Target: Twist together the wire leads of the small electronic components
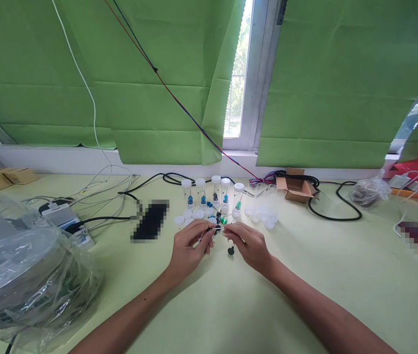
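Note:
My left hand (190,244) and my right hand (250,243) meet above the table, fingertips pinched. Between them runs a thin whitish stick-like piece (219,227), gripped at both ends. Thin dark wire-like strands show by my left fingers; what they belong to is too small to tell. A small black knob-like part (231,250) lies on the table just below my right fingers. Behind the hands, small green parts (223,220) lie loose beside dark ones. Clear tubes with white caps (238,188) stand in a row, holding blue, dark or green parts with thin leads.
White round caps (179,220) and clear cups (268,222) lie around the tubes. An opened cardboard box (295,188) and black cable (356,214) are at the back right. A plastic-wrapped bulky item (35,275) fills the left, near a power strip (61,216) and a blurred dark rectangle (150,221).

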A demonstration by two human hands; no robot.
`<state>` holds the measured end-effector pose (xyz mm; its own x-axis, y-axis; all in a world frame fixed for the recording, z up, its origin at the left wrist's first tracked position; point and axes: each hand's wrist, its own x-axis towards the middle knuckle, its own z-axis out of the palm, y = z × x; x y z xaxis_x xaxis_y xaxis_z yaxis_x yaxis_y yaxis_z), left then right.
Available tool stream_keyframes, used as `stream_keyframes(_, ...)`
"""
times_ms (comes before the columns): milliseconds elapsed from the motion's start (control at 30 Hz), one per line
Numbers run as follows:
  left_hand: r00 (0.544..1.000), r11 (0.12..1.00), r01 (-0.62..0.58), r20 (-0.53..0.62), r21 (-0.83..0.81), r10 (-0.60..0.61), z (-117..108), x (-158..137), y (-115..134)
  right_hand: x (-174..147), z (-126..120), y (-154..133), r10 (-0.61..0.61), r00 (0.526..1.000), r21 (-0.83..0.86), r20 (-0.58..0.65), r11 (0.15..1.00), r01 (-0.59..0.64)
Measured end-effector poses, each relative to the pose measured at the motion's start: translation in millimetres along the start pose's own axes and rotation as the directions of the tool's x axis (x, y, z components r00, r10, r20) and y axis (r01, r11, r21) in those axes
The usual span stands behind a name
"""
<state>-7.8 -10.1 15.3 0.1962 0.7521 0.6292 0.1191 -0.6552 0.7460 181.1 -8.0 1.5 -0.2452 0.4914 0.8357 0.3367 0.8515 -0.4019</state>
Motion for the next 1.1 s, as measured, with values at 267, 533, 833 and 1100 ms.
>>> stream_keyframes(267, 0.955, 0.937, 0.294, 0.092, -0.189, -0.281, 3, 5, 6, -2, -2, 6, -0.053, 0.998, -0.014, 0.026, 0.998, 0.054)
stream_keyframes(533, 0.855, 0.840, 0.513, 0.194, -0.175, -0.481, 2, 9, 1, 1, -4, 11, 0.007, 0.997, -0.092, 0.080, 0.996, 0.000)
stream_keyframes(833, 0.811, 0.811, 0.559, 0.316, -0.172, -0.492, 0, 13, 3, -2, -4, 17, 0.184, 0.958, -0.171, 0.219, 0.974, -0.148)
stream_keyframes(1100, 0.793, 0.767, 0.595, 0.330, -0.241, -0.512, 5, 10, 4, -7, 1, 15, 0.261, 0.941, -0.114, 0.215, 0.964, -0.241)
